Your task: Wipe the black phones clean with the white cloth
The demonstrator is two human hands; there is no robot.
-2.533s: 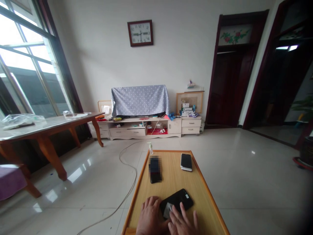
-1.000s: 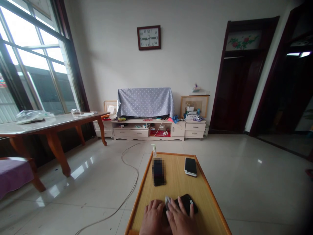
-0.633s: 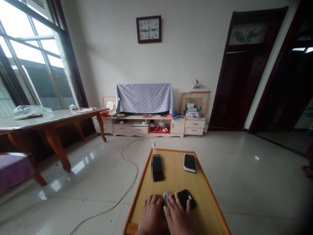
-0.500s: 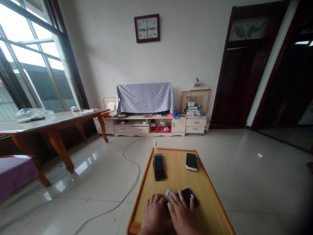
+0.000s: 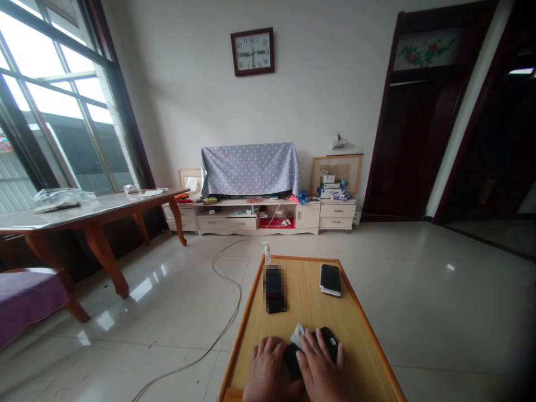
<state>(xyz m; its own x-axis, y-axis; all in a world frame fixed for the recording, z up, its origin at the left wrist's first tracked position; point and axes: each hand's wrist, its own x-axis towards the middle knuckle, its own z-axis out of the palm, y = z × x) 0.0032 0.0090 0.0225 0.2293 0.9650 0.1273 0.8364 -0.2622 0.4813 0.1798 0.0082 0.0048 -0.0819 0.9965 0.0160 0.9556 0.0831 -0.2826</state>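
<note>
A black phone (image 5: pixel 327 339) lies flat near the front of the small wooden table (image 5: pixel 360 346). My left hand (image 5: pixel 268 371) rests flat beside the phone's near end and steadies it. My right hand (image 5: pixel 320 368) lies on top of the phone and presses a small grey-white cloth (image 5: pixel 297 335) against it with the fingers. Most of the phone is hidden under my right hand. Two more phones lie farther back on the table: a dark one (image 5: pixel 274 289) at the left and one with a silver edge (image 5: pixel 330 279) at the right.
A small pump bottle (image 5: pixel 267 252) stands at the table's far left corner. A white cable (image 5: pixel 218 329) runs across the tiled floor at the left. A long wooden table (image 5: pixel 84 209) stands by the window, a low white cabinet (image 5: pixel 259 215) by the far wall.
The cloth has slid under my right hand along the phone, from its near end towards its far left edge. The camera view has shifted a little.
</note>
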